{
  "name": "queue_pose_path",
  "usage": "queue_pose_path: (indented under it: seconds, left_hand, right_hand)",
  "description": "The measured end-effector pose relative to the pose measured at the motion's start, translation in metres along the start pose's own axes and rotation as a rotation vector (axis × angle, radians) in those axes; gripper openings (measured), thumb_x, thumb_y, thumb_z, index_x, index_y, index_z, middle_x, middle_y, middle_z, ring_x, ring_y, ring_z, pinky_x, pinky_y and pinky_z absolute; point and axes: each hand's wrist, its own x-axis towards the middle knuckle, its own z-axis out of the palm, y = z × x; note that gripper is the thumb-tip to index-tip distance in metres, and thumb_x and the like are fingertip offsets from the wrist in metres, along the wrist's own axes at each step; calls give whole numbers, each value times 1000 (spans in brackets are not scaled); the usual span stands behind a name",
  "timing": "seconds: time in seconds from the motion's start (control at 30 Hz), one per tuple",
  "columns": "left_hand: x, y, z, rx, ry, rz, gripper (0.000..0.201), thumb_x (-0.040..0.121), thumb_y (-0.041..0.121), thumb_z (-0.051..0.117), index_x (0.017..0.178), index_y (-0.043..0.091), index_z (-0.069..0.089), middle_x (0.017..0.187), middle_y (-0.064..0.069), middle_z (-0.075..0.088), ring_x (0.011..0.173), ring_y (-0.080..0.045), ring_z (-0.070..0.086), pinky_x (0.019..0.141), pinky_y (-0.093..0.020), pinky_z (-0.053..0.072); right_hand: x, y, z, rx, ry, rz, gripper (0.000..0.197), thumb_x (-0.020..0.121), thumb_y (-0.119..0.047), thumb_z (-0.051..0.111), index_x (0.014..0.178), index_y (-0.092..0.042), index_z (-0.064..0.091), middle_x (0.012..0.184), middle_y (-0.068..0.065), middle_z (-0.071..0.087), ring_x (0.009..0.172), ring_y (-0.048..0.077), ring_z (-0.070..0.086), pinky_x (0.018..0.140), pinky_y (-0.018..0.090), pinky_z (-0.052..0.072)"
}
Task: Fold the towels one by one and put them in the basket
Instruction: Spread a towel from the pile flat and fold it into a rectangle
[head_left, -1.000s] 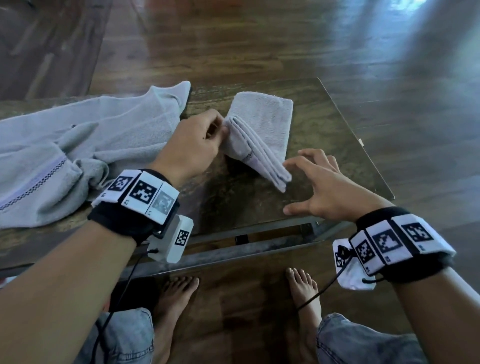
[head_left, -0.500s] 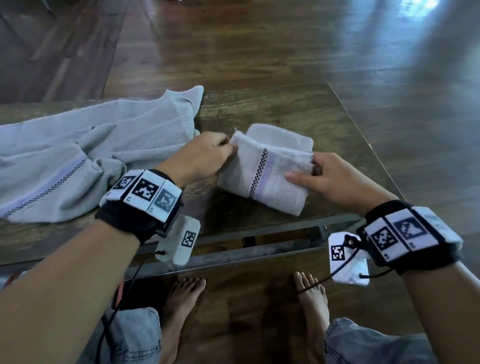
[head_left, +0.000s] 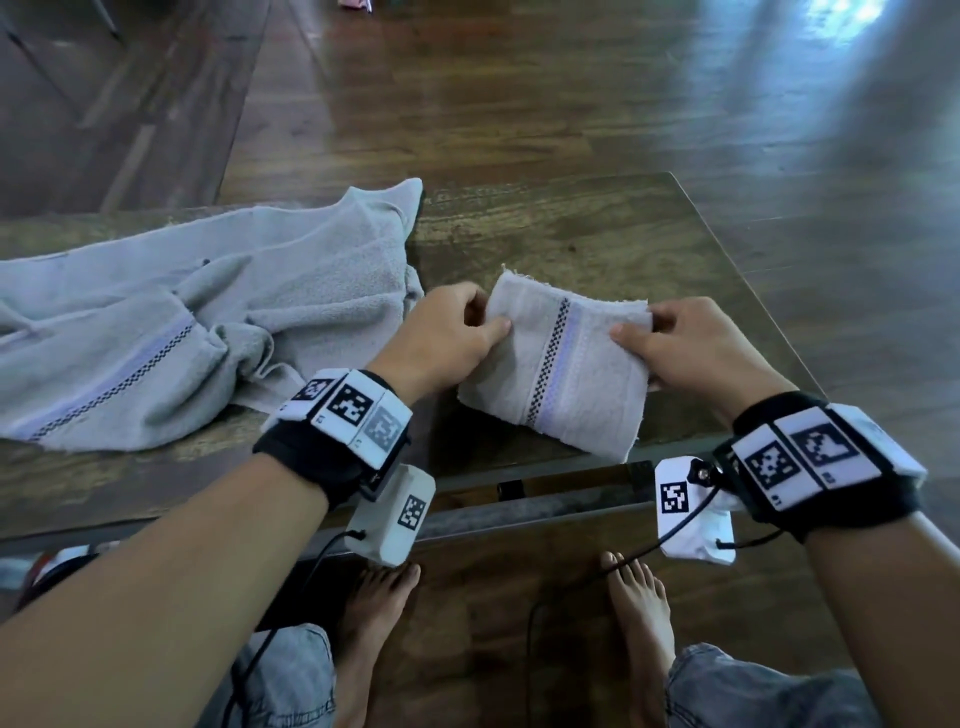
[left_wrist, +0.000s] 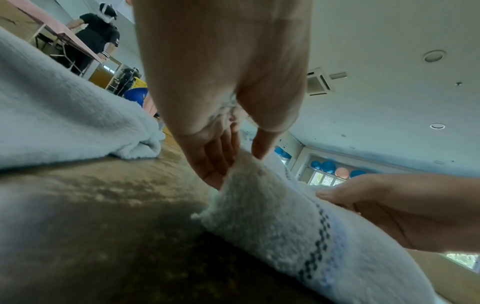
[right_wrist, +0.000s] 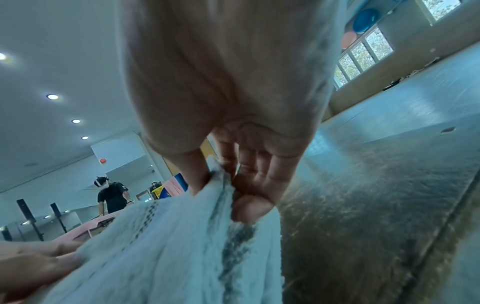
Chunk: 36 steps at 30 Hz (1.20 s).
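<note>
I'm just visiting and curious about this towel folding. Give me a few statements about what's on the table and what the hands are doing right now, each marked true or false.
1. Both hands hold the folded towel. True: the left hand pinches its left edge and the right hand pinches its right edge.
2. The folded towel is plain, with no pattern. False: a dark checkered line and a pale purple stripe run across it.
3. An unfolded towel lies rumpled on the table, to the left of the hands. True.
4. The folded towel already sits in the basket. False: it is at the table's near edge, and no basket shows in any view.
5. The person wears shoes. False: bare feet show under the table.
</note>
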Motion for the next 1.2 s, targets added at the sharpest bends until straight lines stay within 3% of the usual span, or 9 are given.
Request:
queue_pose_path:
  seconds: [0.1, 0.2, 0.37, 0.6, 0.77, 0.9, 1.03, 1.13, 1.2]
  left_hand:
    - [6, 3, 13, -24, -21, -55, 28, 87, 25, 64, 113, 16, 62, 104, 2, 68, 96, -14, 64, 86, -31, 54]
    - [11, 1, 20, 4, -44, -90, 36, 83, 20, 65, 118, 19, 56, 102, 2, 65, 96, -17, 64, 81, -29, 52]
    - [16, 6, 28, -92, 107, 8, 37, 87, 7, 59, 120, 21, 51, 108, 1, 61, 98, -11, 59, 80, -20, 49]
    - [23, 5, 32, -34, 21, -75, 59, 85, 24, 64, 139, 23, 41, 119, 1, 54, 103, -14, 55, 80, -23, 39]
    - [24, 5, 29, 4, 39, -75, 53, 80, 26, 66, 129, 24, 46, 103, 5, 57, 90, -9, 57, 64, -18, 39]
    - [24, 4, 22, 215, -58, -165, 32, 73, 40, 66, 95, 16, 63, 89, 1, 66, 81, -17, 63, 63, -34, 50]
    - [19, 3, 16, 238, 24, -91, 13, 76, 27, 71, 76, 14, 71, 73, 0, 67, 77, -21, 67, 68, -35, 55]
    - [18, 4, 10, 293, 255, 92, 11, 85, 21, 66, 95, 20, 66, 93, -3, 58, 84, -23, 59, 78, -37, 51]
    - [16, 5, 6, 233, 252, 94, 16, 86, 20, 66, 99, 17, 57, 93, -5, 58, 85, -24, 59, 77, -39, 51]
  right_hand:
    - [2, 5, -2, -25, 93, -2, 12, 94, -35, 67, 94, -24, 69, 96, -2, 74, 89, 16, 72, 85, 44, 61]
    - [1, 9, 0, -56, 46, 25, 10, 93, -32, 66, 93, -23, 67, 96, -1, 73, 92, 19, 71, 89, 47, 58]
    - [1, 7, 3, -6, 101, 38, 31, 96, -34, 58, 123, -18, 59, 103, 4, 72, 92, 22, 72, 86, 49, 59]
    - [4, 12, 5, -90, 218, 34, 27, 98, -34, 60, 121, -19, 59, 102, 8, 68, 83, 19, 70, 76, 41, 62]
    - [4, 13, 7, -245, 205, 83, 35, 100, -35, 54, 128, -15, 49, 127, 13, 56, 118, 29, 54, 98, 48, 51]
    - [1, 13, 9, -345, 130, 19, 43, 102, -32, 48, 142, -18, 41, 140, 11, 44, 125, 32, 49, 97, 42, 43]
    - [3, 14, 5, -431, 116, -24, 21, 98, -40, 51, 105, -21, 58, 114, 5, 59, 97, 24, 57, 78, 37, 43]
    - [2, 16, 5, -440, -9, -71, 42, 96, -55, 50, 80, -18, 62, 87, 4, 69, 73, 20, 64, 65, 36, 51]
    - [-1, 15, 11, -442, -113, -105, 56, 98, -59, 43, 75, -14, 66, 76, 1, 72, 68, 21, 68, 69, 39, 58]
